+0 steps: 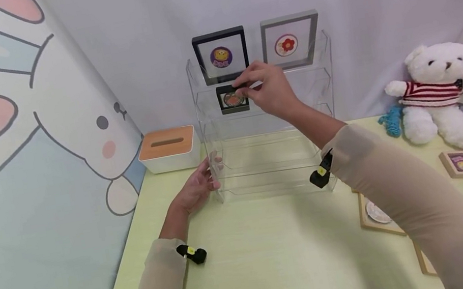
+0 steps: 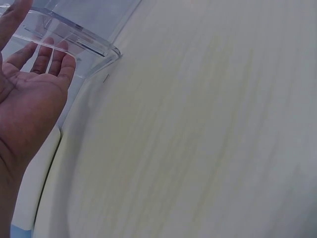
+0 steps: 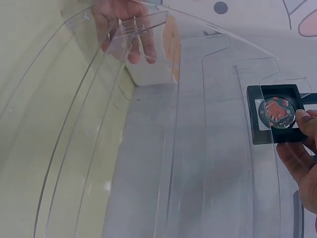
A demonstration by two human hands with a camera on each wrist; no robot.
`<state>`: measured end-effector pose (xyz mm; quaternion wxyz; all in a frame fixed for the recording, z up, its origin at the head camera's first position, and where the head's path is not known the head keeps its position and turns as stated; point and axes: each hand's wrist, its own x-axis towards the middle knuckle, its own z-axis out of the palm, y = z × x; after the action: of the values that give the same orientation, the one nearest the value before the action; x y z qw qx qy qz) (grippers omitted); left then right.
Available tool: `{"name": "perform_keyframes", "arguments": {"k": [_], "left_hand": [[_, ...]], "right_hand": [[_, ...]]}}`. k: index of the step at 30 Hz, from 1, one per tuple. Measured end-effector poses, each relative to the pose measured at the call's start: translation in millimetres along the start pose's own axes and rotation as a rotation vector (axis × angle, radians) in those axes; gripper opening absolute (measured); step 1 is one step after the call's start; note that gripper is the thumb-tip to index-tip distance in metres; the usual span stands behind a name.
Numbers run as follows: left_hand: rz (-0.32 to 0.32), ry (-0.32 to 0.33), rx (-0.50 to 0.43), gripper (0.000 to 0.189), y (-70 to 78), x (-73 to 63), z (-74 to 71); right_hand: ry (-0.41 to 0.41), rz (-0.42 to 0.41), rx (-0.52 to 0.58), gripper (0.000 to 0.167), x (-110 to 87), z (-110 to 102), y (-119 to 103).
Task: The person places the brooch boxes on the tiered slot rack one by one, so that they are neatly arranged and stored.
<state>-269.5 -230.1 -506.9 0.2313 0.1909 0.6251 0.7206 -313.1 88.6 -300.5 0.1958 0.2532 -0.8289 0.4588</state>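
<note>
A clear acrylic tiered display rack (image 1: 264, 172) stands on the table. My left hand (image 1: 195, 189) holds its left side low down, thumb at the front edge and fingers showing through the clear plastic. With thumb and fingertips, my right hand (image 1: 270, 88) pinches the right side of a small black frame (image 3: 252, 116), which has a round dark picture with an orange-red figure. This frame is upright at the rack's second tier from the top. On the top tier stand a larger black frame (image 1: 199, 62) with a yellow character and a grey frame (image 1: 313, 42) with a red flower.
A white box with a wooden lid (image 1: 166, 145) sits left of the rack. At right are a white teddy bear (image 1: 433, 101) in a striped top, a blue yarn-like bundle (image 1: 392, 121) and a small wooden frame (image 1: 451, 165). Another wooden frame (image 1: 383, 226) lies partly under my right sleeve.
</note>
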Motion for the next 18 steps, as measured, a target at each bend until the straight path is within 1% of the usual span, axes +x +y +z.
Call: {"name": "perform_keyframes", "arguments": {"k": [4, 9, 18], "left_hand": [[0.009, -0.008, -0.007, 0.094, -1.3, -0.4, -0.7], [0.019, -0.022, -0.017, 0.095, -1.6, -0.5, -0.8], [0.002, 0.0, -0.027, 0.094, -0.9, -0.7, 0.9]], "right_hand": [[-0.012, -0.009, -0.018, 0.015, -1.9, 3.3, -0.2], [-0.024, -0.02, -0.009, 0.017, -3.7, 2.4, 0.3], [-0.021, -0.035, -0.043, 0.03, -8.3, -6.2, 2.6]]}}
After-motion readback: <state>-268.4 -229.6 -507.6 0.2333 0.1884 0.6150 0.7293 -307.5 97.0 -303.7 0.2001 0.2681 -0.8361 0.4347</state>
